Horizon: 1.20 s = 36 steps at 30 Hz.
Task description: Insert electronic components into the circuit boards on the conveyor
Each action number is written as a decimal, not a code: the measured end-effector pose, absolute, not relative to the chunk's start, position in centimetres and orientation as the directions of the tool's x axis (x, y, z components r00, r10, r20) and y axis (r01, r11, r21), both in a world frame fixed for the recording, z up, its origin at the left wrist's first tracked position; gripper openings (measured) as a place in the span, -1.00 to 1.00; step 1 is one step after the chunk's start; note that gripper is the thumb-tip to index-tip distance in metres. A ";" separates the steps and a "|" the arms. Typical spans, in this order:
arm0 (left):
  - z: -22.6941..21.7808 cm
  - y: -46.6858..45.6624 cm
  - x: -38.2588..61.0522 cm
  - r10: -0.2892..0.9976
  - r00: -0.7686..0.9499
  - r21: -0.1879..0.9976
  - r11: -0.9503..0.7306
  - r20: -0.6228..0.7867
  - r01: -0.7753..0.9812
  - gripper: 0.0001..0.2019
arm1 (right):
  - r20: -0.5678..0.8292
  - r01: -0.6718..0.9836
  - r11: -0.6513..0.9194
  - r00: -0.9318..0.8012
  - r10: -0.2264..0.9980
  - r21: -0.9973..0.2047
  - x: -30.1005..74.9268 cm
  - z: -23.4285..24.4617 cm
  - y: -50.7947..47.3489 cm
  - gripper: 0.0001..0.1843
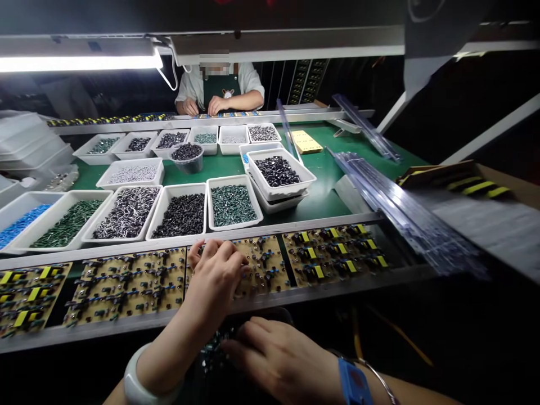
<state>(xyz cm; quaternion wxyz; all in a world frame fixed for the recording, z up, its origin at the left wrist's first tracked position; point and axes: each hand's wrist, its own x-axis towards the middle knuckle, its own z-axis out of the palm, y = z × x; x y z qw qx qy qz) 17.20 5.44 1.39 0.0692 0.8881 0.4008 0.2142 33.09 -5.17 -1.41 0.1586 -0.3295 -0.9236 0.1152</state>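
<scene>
My left hand (217, 269), with a white bangle at the wrist, is over a tan circuit board (262, 270) lying in the metal rail. Its fingers are curled down onto the board, and their tips and anything between them are hidden. Below the rail, my right hand (280, 357) reaches into a dark container of small dark-green, shiny components (213, 349). Its fingers are bent together, tips in shadow, so what they grip is unclear. To the left, another board (126, 281) carries several small parts; to the right, one with yellow blocks (333, 254).
White trays of components (179, 216) stand behind the metal rail (253, 306), including a stacked pair (280, 171). Clear plastic tubes (392, 208) lie at the right beside a cardboard box (498, 180). A co-worker (228, 90) works across the green table (320, 169). Stacked bins (25, 140) stand left.
</scene>
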 end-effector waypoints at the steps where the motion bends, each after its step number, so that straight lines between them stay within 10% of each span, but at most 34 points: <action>1: 1.4 5.5 17.2 0.740 0.591 0.286 -0.671 0.321 0.684 -0.88 | 0.226 0.569 0.756 -0.729 0.646 -0.323 33.1 -1.4 -5.2 -0.78; 16: 2.1 4.4 17.7 0.742 0.557 0.210 -0.652 0.372 0.728 -0.88 | 0.400 0.444 0.707 -0.603 0.690 -0.551 34.0 -1.0 -5.3 -0.73; 23: 1.2 0.7 16.1 0.547 0.703 0.264 -0.837 0.455 0.480 -0.87 | 0.156 0.430 0.198 -0.130 0.979 -0.881 39.9 2.2 -3.3 -0.79; 27: -2.0 -1.6 17.0 0.353 0.804 0.145 -0.935 0.478 0.324 -0.76 | 0.122 0.435 0.151 -0.094 0.988 -0.888 42.1 2.9 -1.6 -0.83; 36: -3.2 -2.5 16.9 0.353 0.804 0.112 -0.933 0.479 0.343 -0.71 | 0.181 0.602 0.215 -0.118 0.977 -0.769 42.5 2.7 -0.7 -0.83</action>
